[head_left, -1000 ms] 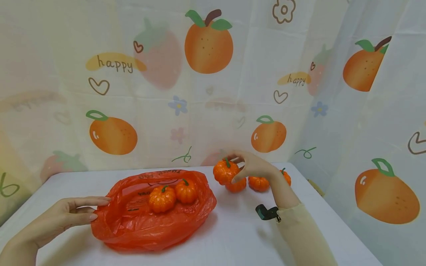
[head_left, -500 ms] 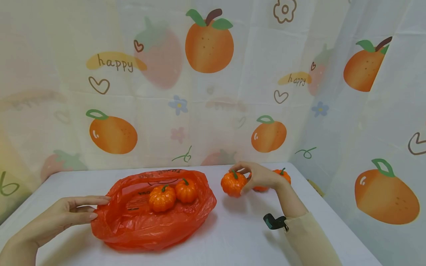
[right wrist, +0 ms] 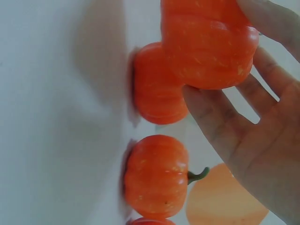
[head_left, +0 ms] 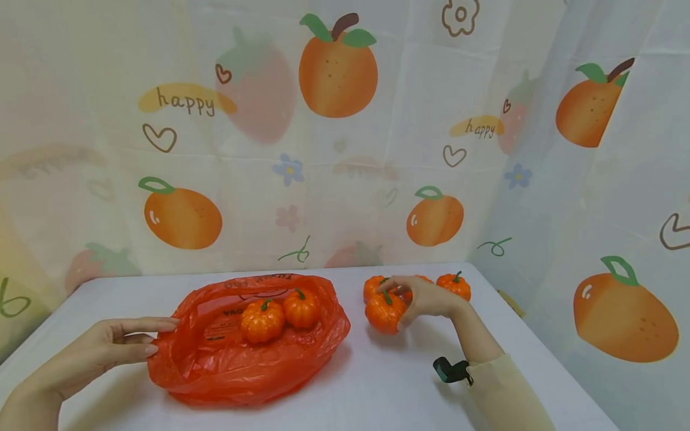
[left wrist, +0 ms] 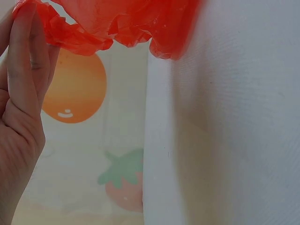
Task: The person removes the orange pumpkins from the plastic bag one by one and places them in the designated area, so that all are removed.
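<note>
Bare white table (head_left: 377, 383) lies open at 6 o'clock of the orange plastic bag (head_left: 242, 365), between the two arms. The right hand (head_left: 426, 297) curls its fingers round a small pumpkin (head_left: 384, 312), held just at 3 o'clock of the bag; three more pumpkins sit close behind it. The left hand (head_left: 108, 350), fingers straight, touches the bag's rim at 9 o'clock. Two pumpkins lie inside. The bag's print is unreadable; the backdrop says "happy" (head_left: 185, 103).
</note>
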`<state>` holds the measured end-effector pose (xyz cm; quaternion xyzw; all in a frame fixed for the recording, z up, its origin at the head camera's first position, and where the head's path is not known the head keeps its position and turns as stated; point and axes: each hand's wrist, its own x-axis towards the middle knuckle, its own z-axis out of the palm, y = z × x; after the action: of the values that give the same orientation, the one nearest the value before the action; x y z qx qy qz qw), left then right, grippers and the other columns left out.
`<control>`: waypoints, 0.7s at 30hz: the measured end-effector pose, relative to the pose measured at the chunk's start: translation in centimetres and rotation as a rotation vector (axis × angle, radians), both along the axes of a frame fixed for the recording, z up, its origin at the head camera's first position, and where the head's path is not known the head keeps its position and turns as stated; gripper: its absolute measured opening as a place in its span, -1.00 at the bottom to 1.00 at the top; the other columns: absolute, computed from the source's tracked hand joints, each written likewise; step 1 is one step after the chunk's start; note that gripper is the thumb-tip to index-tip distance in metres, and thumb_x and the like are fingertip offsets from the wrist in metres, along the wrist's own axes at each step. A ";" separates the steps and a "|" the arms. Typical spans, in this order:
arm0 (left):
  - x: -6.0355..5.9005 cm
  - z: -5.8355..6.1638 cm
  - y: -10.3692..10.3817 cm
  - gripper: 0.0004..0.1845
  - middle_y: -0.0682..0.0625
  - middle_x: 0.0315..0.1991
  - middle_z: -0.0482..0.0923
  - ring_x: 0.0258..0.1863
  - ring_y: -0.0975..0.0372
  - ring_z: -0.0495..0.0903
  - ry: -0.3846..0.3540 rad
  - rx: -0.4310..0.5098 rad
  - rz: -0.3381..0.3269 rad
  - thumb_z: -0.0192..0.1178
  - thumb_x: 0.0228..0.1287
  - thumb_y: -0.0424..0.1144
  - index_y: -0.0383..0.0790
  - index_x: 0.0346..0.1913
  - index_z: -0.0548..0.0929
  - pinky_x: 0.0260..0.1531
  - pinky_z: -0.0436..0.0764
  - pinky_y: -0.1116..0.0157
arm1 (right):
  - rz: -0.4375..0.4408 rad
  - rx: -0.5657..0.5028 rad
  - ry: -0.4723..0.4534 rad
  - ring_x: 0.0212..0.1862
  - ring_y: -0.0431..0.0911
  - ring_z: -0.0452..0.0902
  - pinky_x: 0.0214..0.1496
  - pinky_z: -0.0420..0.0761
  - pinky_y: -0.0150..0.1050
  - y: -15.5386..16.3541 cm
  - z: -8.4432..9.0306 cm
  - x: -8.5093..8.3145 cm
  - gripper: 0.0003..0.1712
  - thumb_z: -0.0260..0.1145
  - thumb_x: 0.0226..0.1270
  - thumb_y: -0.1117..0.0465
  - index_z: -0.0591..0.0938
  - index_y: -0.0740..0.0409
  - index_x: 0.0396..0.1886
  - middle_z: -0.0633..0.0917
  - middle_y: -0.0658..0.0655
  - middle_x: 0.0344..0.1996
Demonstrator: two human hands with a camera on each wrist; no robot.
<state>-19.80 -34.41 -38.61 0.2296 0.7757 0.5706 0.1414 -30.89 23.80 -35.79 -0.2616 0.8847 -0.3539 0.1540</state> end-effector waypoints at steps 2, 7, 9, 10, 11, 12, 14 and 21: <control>0.0 0.0 0.0 -0.54 0.21 0.20 0.64 0.05 0.34 0.70 -0.006 0.000 -0.003 -0.04 0.43 -0.48 -0.45 0.36 0.37 0.02 0.63 0.44 | 0.009 0.006 0.004 0.28 0.06 0.38 0.18 0.58 -0.06 0.2 -0.4 -0.1 -0.23 0.60 -0.19 0.22 0.58 -0.26 0.14 0.58 -0.01 0.20; 0.0 0.0 -0.1 -0.54 0.23 0.20 0.64 0.05 0.33 0.70 -0.008 -0.001 -0.017 -0.05 0.44 -0.49 -0.44 0.36 0.37 0.02 0.63 0.44 | -0.001 0.003 -0.014 0.27 0.04 0.36 0.26 0.52 0.00 0.7 -1.2 -0.1 -0.21 0.60 -0.19 0.26 0.58 -0.27 0.15 0.56 0.00 0.20; -0.1 0.0 -0.1 -0.54 0.23 0.20 0.64 0.05 0.34 0.69 -0.005 -0.004 -0.021 -0.05 0.44 -0.49 -0.44 0.36 0.37 0.02 0.63 0.45 | -0.011 -0.003 -0.035 0.30 0.05 0.35 0.29 0.50 0.05 0.8 -1.5 -0.1 -0.20 0.60 -0.19 0.28 0.59 -0.27 0.14 0.55 0.01 0.21; -0.1 0.0 -0.1 -0.54 0.23 0.20 0.64 0.06 0.34 0.69 -0.005 -0.005 -0.021 -0.05 0.44 -0.49 -0.44 0.36 0.37 0.02 0.63 0.45 | -0.013 -0.010 -0.047 0.31 0.06 0.34 0.30 0.50 0.07 0.9 -1.6 0.0 -0.21 0.60 -0.19 0.28 0.59 -0.26 0.14 0.54 0.02 0.22; -0.1 0.0 -0.1 -0.54 0.23 0.20 0.64 0.06 0.34 0.69 -0.005 -0.006 -0.019 -0.05 0.44 -0.48 -0.44 0.36 0.37 0.02 0.63 0.45 | -0.013 -0.012 -0.053 0.31 0.06 0.33 0.31 0.50 0.07 0.9 -1.7 0.0 -0.21 0.60 -0.19 0.29 0.59 -0.26 0.14 0.54 0.02 0.21; -0.1 0.0 -0.1 -0.54 0.22 0.20 0.64 0.06 0.34 0.69 -0.006 -0.008 -0.017 -0.04 0.44 -0.48 -0.44 0.36 0.37 0.02 0.63 0.45 | -0.007 -0.018 -0.058 0.32 0.07 0.33 0.31 0.50 0.06 0.9 -1.8 0.0 -0.21 0.60 -0.18 0.29 0.59 -0.24 0.14 0.54 0.03 0.22; -0.2 0.0 -0.2 -0.54 0.22 0.20 0.64 0.05 0.34 0.69 -0.009 -0.011 -0.018 -0.04 0.44 -0.48 -0.43 0.37 0.37 0.01 0.62 0.45 | 0.012 -0.025 -0.062 0.32 0.09 0.33 0.28 0.53 0.03 1.0 -1.9 0.0 -0.23 0.59 -0.18 0.30 0.59 -0.19 0.14 0.55 0.05 0.21; -0.2 -0.2 -0.2 -0.54 0.24 0.20 0.64 0.04 0.35 0.69 -0.019 -0.005 -0.023 -0.05 0.44 -0.48 -0.43 0.37 0.37 0.02 0.63 0.45 | 0.065 -0.048 -0.098 0.33 0.12 0.34 0.12 0.65 -0.09 1.0 -2.8 0.0 -0.23 0.56 -0.18 0.33 0.59 -0.09 0.15 0.56 0.08 0.22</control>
<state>-19.98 -34.59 -38.78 0.2326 0.7730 0.5692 0.1560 -30.90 24.82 -38.54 -0.2761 0.8584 -0.3821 0.2024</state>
